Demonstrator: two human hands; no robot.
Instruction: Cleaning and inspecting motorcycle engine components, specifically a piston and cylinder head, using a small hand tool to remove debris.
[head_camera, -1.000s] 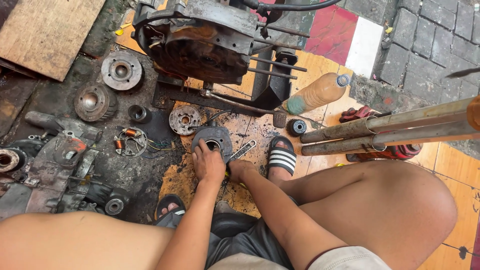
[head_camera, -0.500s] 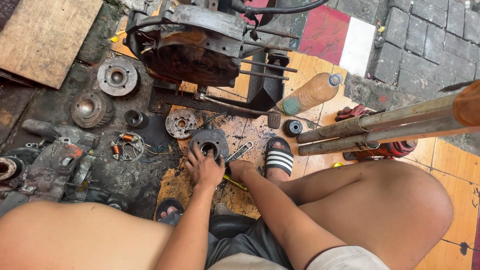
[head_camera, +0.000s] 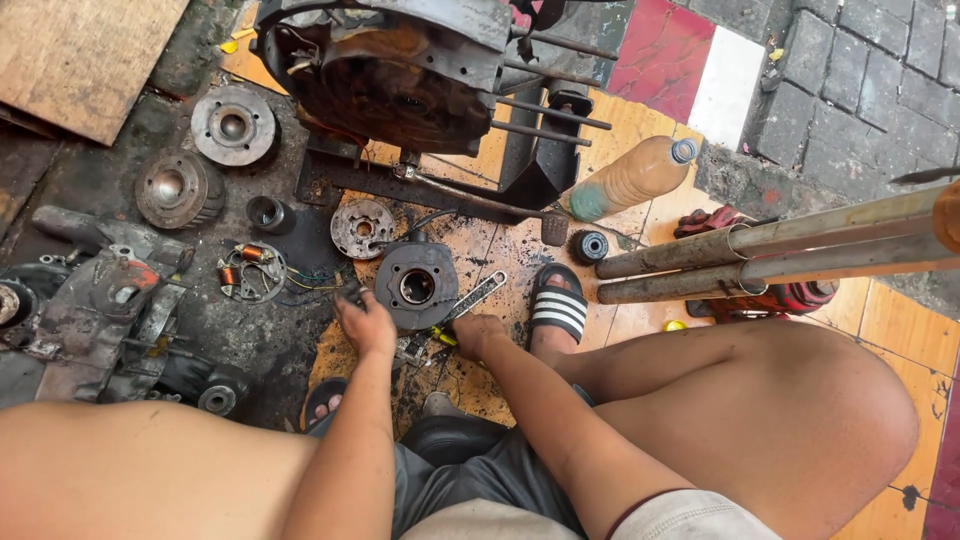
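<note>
the person squats over a greasy floor (head_camera: 250, 340) strewn with engine parts. the left hand (head_camera: 366, 322) reaches forward with its fingers curled around a small dark part at their tips; what that part is cannot be told. the right hand (head_camera: 478, 333) rests low on the floor, loosely closed near a yellow-handled tool (head_camera: 440, 338), though whether it truly grips it is unclear. between and just ahead of both hands lies the round dark housing (head_camera: 417, 284) with a central hole, flat on the floor, its face up. the left hand is at its left edge and the nearer of the two; the right hand sits just behind its lower right. a flat wrench (head_camera: 475, 296) lies beside the housing, its long axis slanting up to the right, away from the right hand. a stator plate with copper coils (head_camera: 251, 272) lies left of the left hand.
</note>
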